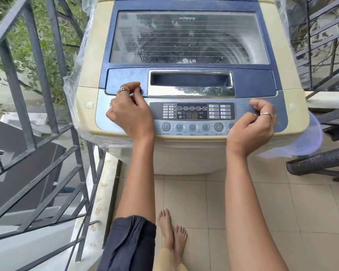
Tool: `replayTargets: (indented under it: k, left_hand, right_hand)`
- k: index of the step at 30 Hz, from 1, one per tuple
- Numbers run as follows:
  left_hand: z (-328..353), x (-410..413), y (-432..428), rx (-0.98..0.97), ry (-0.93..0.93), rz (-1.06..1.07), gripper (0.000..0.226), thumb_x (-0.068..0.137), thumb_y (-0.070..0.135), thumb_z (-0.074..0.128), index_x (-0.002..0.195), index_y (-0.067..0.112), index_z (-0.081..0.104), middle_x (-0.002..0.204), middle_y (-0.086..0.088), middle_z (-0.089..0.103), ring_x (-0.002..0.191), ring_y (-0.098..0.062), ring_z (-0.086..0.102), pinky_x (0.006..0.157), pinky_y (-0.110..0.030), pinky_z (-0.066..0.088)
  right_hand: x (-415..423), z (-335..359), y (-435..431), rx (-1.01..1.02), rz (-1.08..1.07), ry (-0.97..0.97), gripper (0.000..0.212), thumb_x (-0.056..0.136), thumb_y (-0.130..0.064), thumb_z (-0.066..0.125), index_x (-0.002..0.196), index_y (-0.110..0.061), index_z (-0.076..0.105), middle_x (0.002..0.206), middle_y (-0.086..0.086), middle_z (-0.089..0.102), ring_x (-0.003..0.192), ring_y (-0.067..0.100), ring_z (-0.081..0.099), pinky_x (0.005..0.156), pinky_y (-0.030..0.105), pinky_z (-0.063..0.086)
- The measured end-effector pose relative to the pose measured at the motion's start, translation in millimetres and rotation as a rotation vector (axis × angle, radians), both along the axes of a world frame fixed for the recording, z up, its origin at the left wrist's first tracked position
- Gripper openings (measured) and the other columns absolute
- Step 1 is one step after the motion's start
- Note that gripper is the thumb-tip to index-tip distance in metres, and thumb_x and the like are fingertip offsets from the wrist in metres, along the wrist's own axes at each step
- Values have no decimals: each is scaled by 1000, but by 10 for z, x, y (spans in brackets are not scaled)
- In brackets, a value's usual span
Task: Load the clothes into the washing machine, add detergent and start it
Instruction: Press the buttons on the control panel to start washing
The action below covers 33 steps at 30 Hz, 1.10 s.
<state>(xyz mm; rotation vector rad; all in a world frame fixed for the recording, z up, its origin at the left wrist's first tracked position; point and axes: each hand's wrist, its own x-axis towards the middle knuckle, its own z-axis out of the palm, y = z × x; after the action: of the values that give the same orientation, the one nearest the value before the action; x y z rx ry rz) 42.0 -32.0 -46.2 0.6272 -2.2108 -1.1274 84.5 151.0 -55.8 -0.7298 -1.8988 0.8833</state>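
A rolled dark navy sleeve [132,241] covers the left upper arm, above bare feet [172,231] on beige floor tiles [262,202]. The left hand [129,112] pinches its fingers narrowly at the blue lid's [125,79] front edge. The right hand [250,124] curls loosely over the control panel [192,114], seemingly holding nothing. The cream top-loading washing machine [90,61] stands ahead with its lid shut; clothes cannot be made out through the glass.

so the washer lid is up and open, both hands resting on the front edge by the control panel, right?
Not quite: the head view shows the lid shut flat, not open. The rest holds: the left hand and right hand rest at the front by the control panel.
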Motion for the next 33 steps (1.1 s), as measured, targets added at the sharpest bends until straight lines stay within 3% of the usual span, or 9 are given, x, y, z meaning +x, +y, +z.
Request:
replayTargets:
  k: [12, 26, 33]
  left_hand:
    - [3, 14, 3, -10, 7, 4, 19, 89, 24, 49, 96, 25, 66, 89, 9, 71, 85, -13, 63, 79, -23, 20]
    - [1, 27, 16, -20, 17, 15, 19, 89, 23, 50, 97, 24, 67, 88, 9, 71, 86, -12, 62, 80, -23, 22]
    - [20, 35, 30, -13, -2, 22, 21, 89, 24, 50, 106, 22, 62, 89, 11, 70, 86, -14, 62, 81, -25, 23]
  right_hand:
    - [-4, -2, 13, -15, 12, 14, 38, 68, 0, 34, 87, -3, 67, 85, 10, 70, 83, 30, 65, 74, 39, 53]
    - [-6, -3, 9, -23, -7, 2, 38, 69, -2, 33, 88, -3, 67, 88, 9, 69, 87, 28, 65, 77, 34, 51]
    - [-8, 15, -2, -30, -15, -14, 39, 68, 0, 34, 89, -3, 67, 87, 9, 70, 86, 28, 64, 76, 34, 52]
